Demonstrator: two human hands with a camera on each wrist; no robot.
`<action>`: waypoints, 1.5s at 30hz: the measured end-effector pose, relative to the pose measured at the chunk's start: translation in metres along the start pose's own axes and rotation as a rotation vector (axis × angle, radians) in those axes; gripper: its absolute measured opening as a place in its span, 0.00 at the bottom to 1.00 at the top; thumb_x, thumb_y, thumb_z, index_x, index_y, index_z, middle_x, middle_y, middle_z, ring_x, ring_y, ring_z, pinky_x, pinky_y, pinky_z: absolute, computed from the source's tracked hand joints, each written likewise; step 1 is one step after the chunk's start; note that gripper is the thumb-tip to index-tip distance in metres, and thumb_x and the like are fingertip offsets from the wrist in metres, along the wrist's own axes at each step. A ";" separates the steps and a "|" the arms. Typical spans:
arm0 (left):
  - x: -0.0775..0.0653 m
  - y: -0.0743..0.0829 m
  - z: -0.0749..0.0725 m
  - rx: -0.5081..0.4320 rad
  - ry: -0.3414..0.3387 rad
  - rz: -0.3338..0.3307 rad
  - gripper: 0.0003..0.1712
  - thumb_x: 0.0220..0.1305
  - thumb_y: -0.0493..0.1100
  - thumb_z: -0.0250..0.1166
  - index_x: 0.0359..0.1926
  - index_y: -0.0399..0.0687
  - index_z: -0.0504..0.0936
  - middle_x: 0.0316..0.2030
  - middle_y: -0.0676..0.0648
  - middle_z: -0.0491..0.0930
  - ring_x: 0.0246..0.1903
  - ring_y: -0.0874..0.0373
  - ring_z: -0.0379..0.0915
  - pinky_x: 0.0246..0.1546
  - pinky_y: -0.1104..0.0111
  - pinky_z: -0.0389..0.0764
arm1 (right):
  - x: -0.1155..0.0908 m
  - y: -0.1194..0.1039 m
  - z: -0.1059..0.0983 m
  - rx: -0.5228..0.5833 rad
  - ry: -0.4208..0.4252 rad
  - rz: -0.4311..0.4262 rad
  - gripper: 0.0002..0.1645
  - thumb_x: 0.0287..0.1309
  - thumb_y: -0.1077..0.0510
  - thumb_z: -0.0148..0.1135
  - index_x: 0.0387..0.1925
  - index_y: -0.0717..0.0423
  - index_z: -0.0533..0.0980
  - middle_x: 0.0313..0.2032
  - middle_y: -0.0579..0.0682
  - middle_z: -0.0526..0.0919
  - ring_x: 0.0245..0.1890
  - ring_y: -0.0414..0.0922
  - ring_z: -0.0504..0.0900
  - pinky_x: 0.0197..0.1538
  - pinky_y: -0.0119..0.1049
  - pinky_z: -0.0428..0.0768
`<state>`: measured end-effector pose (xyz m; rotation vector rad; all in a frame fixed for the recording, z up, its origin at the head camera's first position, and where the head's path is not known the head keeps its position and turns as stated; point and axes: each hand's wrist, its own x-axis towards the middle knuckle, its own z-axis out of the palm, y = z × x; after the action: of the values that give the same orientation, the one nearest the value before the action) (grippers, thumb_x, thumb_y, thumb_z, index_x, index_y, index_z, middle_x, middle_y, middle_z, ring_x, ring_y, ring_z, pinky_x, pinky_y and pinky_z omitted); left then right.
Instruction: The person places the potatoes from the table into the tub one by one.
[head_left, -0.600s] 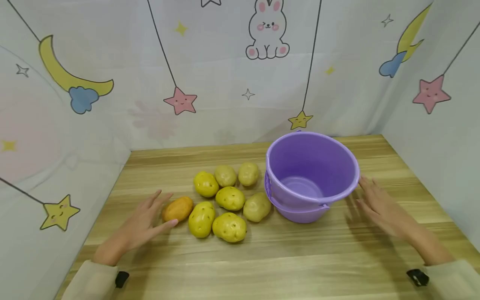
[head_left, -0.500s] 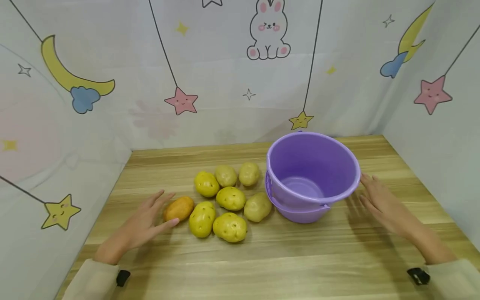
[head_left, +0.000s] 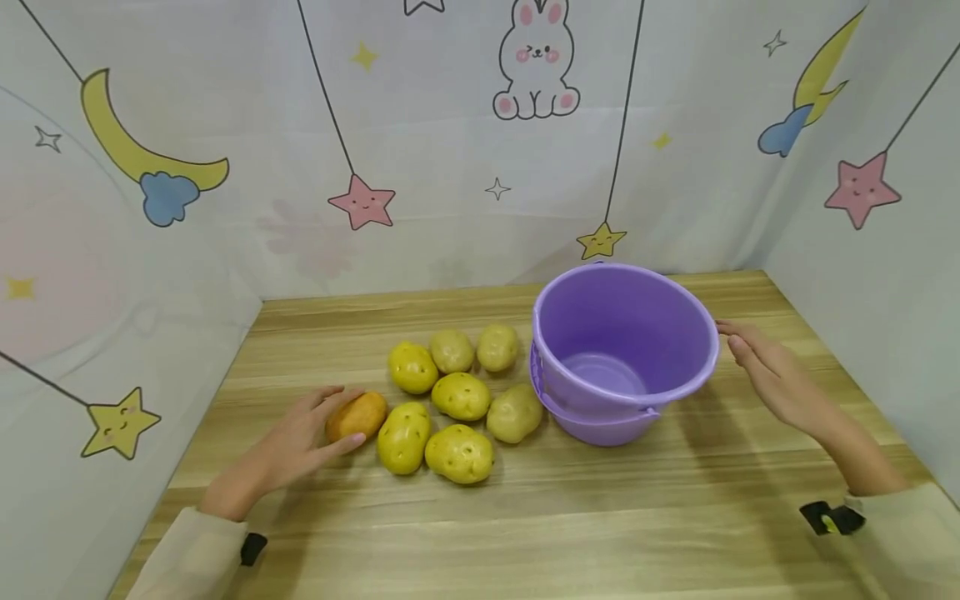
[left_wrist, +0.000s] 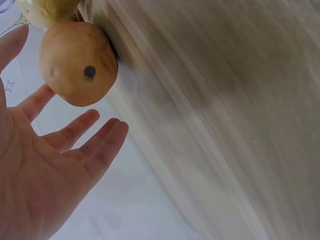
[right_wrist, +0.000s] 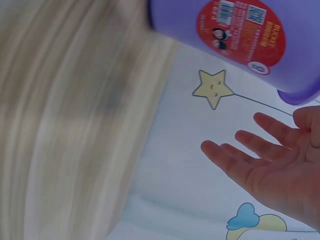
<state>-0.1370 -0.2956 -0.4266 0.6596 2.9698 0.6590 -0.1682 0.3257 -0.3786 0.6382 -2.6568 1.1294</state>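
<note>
In the head view my left hand [head_left: 296,442] reaches around the near-left side of an orange, mango-like oval fruit [head_left: 358,417], its thumb and fingers spread on either side. The left wrist view shows the dark round spot on the fruit's end [left_wrist: 80,65], one fingertip right at its surface and the other fingers apart from it. My right hand [head_left: 783,383] is beside the right wall of a purple bucket [head_left: 607,325], fingertips overlapping its rim in the head view. Seen from the right wrist, those fingers [right_wrist: 260,145] are loosely extended below the bucket, with a gap between.
Several yellow and tan potatoes [head_left: 460,454] lie in a cluster between the fruit and the bucket. A white printed cloth [head_left: 450,125] stands around the back and sides of the wood-grain table [head_left: 487,542].
My left hand has moved slightly right, its fingers now coming over the orange fruit. My right hand has shifted up beside the bucket. The bucket and potatoes stay put.
</note>
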 end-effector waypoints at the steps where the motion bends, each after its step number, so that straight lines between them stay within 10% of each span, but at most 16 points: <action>1: 0.001 0.000 0.000 0.002 -0.003 0.001 0.39 0.69 0.61 0.61 0.73 0.46 0.65 0.67 0.30 0.62 0.63 0.29 0.60 0.53 0.30 0.66 | 0.002 -0.002 -0.001 0.013 0.001 0.017 0.25 0.79 0.60 0.36 0.67 0.74 0.65 0.64 0.72 0.67 0.64 0.57 0.67 0.55 0.16 0.66; 12: 0.000 -0.001 0.001 -0.020 0.004 0.012 0.37 0.69 0.58 0.62 0.72 0.48 0.66 0.65 0.32 0.64 0.62 0.30 0.63 0.52 0.32 0.68 | 0.030 -0.035 0.001 0.262 0.051 0.166 0.33 0.80 0.49 0.33 0.72 0.71 0.57 0.65 0.73 0.65 0.52 0.25 0.72 0.45 0.23 0.79; 18: 0.001 -0.003 0.002 -0.024 0.021 0.045 0.37 0.68 0.55 0.65 0.72 0.47 0.66 0.62 0.35 0.69 0.59 0.35 0.68 0.52 0.37 0.71 | 0.042 -0.045 0.010 0.318 0.130 0.251 0.35 0.79 0.46 0.35 0.74 0.66 0.56 0.62 0.66 0.71 0.50 0.27 0.74 0.46 0.20 0.76; 25: 0.006 -0.002 0.003 -0.039 0.033 0.058 0.37 0.67 0.54 0.67 0.70 0.42 0.68 0.60 0.35 0.73 0.57 0.37 0.70 0.53 0.40 0.73 | 0.053 -0.048 0.016 0.709 0.215 0.379 0.37 0.76 0.44 0.44 0.75 0.62 0.55 0.46 0.41 0.78 0.42 0.35 0.80 0.41 0.25 0.80; 36: 0.012 -0.002 0.005 -0.064 0.040 0.071 0.36 0.64 0.53 0.70 0.68 0.42 0.71 0.58 0.36 0.75 0.55 0.39 0.73 0.52 0.42 0.75 | 0.054 -0.047 0.025 0.753 0.208 0.437 0.17 0.78 0.47 0.43 0.57 0.39 0.76 0.50 0.45 0.74 0.46 0.41 0.77 0.42 0.30 0.81; 45: 0.015 -0.003 0.004 -0.083 0.024 0.058 0.37 0.64 0.54 0.69 0.68 0.42 0.71 0.57 0.36 0.76 0.53 0.42 0.74 0.50 0.46 0.76 | 0.055 -0.046 0.027 0.810 0.246 0.418 0.20 0.78 0.52 0.43 0.63 0.49 0.74 0.49 0.45 0.75 0.45 0.40 0.78 0.42 0.29 0.80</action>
<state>-0.1507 -0.2900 -0.4308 0.7385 2.9360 0.7941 -0.1964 0.2607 -0.3493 0.0071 -2.1014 2.2596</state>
